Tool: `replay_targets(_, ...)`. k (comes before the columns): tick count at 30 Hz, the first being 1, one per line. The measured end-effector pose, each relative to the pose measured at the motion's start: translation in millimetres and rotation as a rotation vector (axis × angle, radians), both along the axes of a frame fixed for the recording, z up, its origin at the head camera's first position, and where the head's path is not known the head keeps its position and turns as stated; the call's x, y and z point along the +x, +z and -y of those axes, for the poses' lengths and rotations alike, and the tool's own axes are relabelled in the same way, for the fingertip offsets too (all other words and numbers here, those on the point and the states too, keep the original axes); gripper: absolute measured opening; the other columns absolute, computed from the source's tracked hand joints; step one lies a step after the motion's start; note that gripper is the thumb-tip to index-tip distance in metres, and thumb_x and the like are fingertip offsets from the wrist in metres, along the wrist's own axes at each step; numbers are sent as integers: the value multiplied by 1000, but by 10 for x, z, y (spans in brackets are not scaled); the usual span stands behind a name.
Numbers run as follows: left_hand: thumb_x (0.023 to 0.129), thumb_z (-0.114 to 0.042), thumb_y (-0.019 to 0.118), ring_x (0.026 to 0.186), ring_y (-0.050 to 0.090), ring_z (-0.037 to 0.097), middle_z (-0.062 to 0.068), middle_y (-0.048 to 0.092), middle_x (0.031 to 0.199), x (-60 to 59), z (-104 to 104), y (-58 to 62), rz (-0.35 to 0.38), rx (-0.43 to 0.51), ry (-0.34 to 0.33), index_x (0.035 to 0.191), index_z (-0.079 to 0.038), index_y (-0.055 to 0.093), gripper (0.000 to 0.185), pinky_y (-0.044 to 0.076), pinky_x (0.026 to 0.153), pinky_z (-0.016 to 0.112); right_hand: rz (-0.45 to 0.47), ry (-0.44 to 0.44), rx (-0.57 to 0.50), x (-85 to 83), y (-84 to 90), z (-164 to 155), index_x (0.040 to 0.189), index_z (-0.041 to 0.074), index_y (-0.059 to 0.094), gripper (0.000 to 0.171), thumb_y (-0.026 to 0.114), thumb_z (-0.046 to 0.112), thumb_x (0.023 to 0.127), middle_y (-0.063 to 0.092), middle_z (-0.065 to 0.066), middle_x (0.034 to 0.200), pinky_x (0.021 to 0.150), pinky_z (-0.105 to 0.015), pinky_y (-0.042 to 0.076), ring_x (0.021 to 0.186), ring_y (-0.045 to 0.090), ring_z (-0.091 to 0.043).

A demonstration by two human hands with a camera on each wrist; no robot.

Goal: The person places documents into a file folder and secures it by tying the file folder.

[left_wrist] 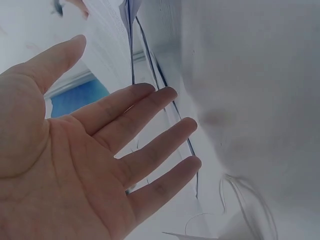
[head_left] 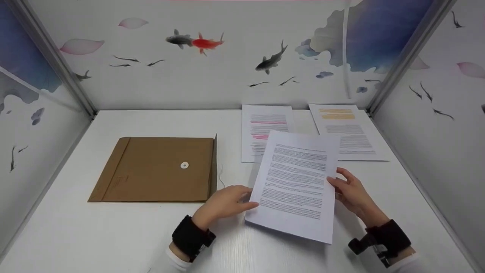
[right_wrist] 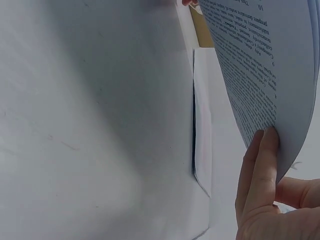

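A stack of printed sheets (head_left: 295,178) is held up off the table, tilted, in the middle right of the head view. My right hand (head_left: 354,193) pinches its right edge, thumb on the printed top face and fingers behind, as the right wrist view also shows around the paper (right_wrist: 270,65). At the stack's lower left edge is my left hand (head_left: 223,203). In the left wrist view its fingers (left_wrist: 150,150) are spread and straight, fingertips right by the sheet edges, with the thumb apart from them.
To the left lies a brown document envelope (head_left: 159,170) with a white button and a loose string (head_left: 221,176). Behind the held stack lie papers with pink highlighting (head_left: 265,117) and papers with orange highlighting (head_left: 348,125). Printed wall panels (head_left: 227,83) enclose the white table (head_left: 60,227).
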State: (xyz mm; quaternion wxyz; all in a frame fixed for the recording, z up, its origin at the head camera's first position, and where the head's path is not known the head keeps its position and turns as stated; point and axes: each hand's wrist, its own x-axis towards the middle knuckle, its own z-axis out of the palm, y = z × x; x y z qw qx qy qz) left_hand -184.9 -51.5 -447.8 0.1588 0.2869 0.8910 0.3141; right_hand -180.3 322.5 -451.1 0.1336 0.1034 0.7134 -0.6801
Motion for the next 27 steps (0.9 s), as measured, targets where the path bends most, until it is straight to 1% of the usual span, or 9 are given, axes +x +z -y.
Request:
replay_targets(2, 98, -37, 67, 127, 65, 29, 11, 69, 136, -6, 25, 10, 32, 30, 17, 132, -9, 67, 45, 51, 107, 51, 8, -12, -26, 3, -11, 22, 155, 6, 26, 58, 55, 20, 106, 73, 17, 101, 75, -19, 58, 88, 71, -5)
replay_targets(3, 97, -36, 68, 128, 64, 31, 12, 69, 137, -11, 39, 13, 48, 45, 25, 133, -8, 67, 46, 50, 107, 52, 13, -18, -38, 5, -15, 34, 155, 7, 26, 58, 55, 20, 106, 73, 17, 102, 75, -19, 58, 88, 71, -5)
replay_targets(7, 97, -34, 69, 126, 65, 35, 13, 67, 139, -47, 93, 34, 111, 108, 41, 136, -8, 64, 47, 51, 105, 55, 20, -35, -74, 20, -16, 90, 154, 9, 27, 56, 55, 19, 106, 72, 17, 103, 76, -19, 59, 89, 71, -5)
replay_targets(10, 96, -30, 70, 125, 66, 38, 14, 66, 140, -80, 129, 44, 174, 168, 37, 140, -8, 61, 49, 52, 105, 54, 19, -45, -106, 33, -4, 137, 151, 11, 30, 51, 55, 18, 106, 73, 16, 103, 77, -19, 59, 90, 72, -5)
replay_targets(14, 95, -23, 71, 126, 65, 39, 18, 65, 140, -119, 166, 49, 228, 250, 38, 142, -4, 58, 52, 53, 106, 52, 21, -62, -133, 45, 16, 208, 147, 13, 33, 46, 55, 17, 106, 73, 15, 103, 77, -18, 59, 91, 73, -5)
replay_targets(18, 95, -20, 71, 128, 63, 38, 19, 64, 138, -147, 193, 61, 247, 299, 78, 143, -2, 56, 54, 54, 104, 50, 20, -67, -136, 48, 32, 287, 149, 15, 32, 48, 55, 17, 106, 71, 16, 105, 79, -18, 59, 93, 72, -5)
replay_targets(21, 95, -19, 72, 126, 65, 39, 20, 65, 137, -165, 217, 71, 261, 325, 112, 143, -1, 55, 54, 55, 102, 49, 18, -73, -137, 48, 43, 350, 151, 15, 30, 52, 55, 18, 106, 70, 16, 106, 81, -18, 59, 94, 71, -5)
replay_targets(27, 96, -19, 71, 126, 64, 39, 20, 64, 137, -198, 260, 98, 258, 361, 175, 147, -1, 51, 57, 54, 105, 50, 0, -100, -140, 64, 72, 487, 153, 15, 27, 51, 50, 13, 107, 70, 17, 106, 83, -19, 59, 95, 70, -4)
